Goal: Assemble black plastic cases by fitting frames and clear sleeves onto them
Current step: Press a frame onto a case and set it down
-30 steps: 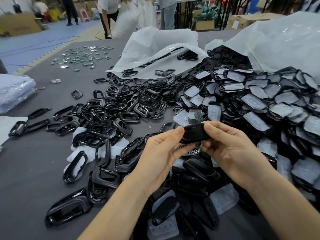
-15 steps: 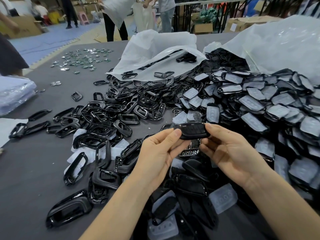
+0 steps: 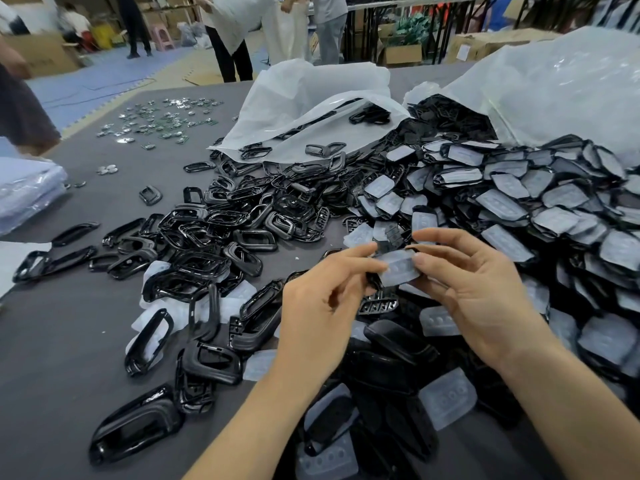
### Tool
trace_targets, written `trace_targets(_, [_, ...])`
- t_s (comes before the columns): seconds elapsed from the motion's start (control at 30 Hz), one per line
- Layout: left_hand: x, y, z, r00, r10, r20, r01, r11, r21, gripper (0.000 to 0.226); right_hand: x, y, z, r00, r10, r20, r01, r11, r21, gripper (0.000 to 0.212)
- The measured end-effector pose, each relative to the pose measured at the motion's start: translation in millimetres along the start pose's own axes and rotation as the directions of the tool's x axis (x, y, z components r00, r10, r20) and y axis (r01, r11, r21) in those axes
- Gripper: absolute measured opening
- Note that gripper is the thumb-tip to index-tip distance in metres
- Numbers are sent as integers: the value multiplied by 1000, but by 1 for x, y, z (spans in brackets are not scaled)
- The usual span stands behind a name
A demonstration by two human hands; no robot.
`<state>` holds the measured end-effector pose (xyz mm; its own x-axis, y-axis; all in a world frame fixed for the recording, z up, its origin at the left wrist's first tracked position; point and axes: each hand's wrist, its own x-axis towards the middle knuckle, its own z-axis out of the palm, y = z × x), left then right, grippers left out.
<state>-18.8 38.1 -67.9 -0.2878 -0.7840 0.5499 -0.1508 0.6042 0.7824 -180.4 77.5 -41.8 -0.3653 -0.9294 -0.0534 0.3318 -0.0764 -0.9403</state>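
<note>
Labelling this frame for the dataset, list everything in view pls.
table: one, grey, under everything
frames: many, black, heaped centre-left
sleeved cases: many, black with clear fronts, heaped right
loose sleeves: several, clear, near side
bags: two, white, far side
metal bits: many, silvery, far left
people: several, standing beyond table
sleeve: one, clear, between both hands
left hand: pinches sleeve's left end
right hand: pinches its right end

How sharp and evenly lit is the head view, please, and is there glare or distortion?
Head view: the left hand, right hand and the clear sleeve they pinch are motion-blurred; the nearest black frame shows glare streaks; wide-angle distortion bows the table; lighting is soft.
</note>
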Motion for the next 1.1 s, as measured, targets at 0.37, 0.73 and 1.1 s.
trace_targets(0.37, [-7, 3, 9, 953, -242, 182, 276, 942, -189, 32, -4, 4, 3, 959, -278, 55, 275, 863, -425, 28])
trace_targets(0.73, [-5, 5, 10, 911, -363, 195, 406, 875, -263, 39, -5, 9, 3, 944, -321, 77, 288, 688, -666, 29])
trace_targets(1.1, [-6, 5, 7, 959, -239, 155, 250, 966, -58, 44, -1, 8, 0, 992, -105, 74, 125, 911, -392, 25])
